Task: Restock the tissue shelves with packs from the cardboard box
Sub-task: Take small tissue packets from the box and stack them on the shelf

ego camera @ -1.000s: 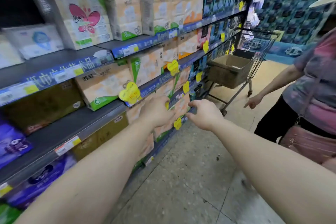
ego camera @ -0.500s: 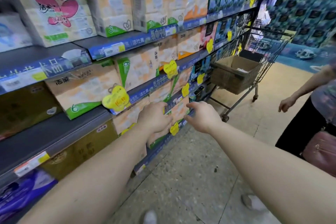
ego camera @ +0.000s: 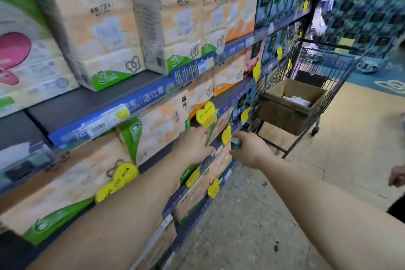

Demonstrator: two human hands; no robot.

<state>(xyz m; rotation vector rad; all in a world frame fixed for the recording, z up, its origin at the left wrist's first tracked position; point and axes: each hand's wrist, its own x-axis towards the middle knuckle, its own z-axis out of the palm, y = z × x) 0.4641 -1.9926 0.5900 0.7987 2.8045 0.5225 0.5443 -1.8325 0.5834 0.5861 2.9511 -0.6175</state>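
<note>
Two hands are out at the shelves (ego camera: pixel 151 96). The left hand (ego camera: pixel 192 149) lies flat against the front of a tissue pack (ego camera: pixel 219 120) on the middle shelf, fingers fairly straight, its grip spread and closed around nothing. Just right of it the right hand (ego camera: pixel 252 151) has its grip curled on a small teal pack (ego camera: pixel 236 144) — thumb and fingers pinch it, close to the shelf edge.

Above the left hand stand four tall cream packs on the upper shelf; to its left, two wide six-packs with green corners. I count at least seven yellow heart tags (ego camera: pixel 206 114) clipped along the shelf edges around both hands.

Beyond the right hand one cart (ego camera: pixel 328 76) holds one cardboard box (ego camera: pixel 289 107) — open-topped, with something white inside.

Far right, another person's hand (ego camera: pixel 396 176) shows at the edge.
</note>
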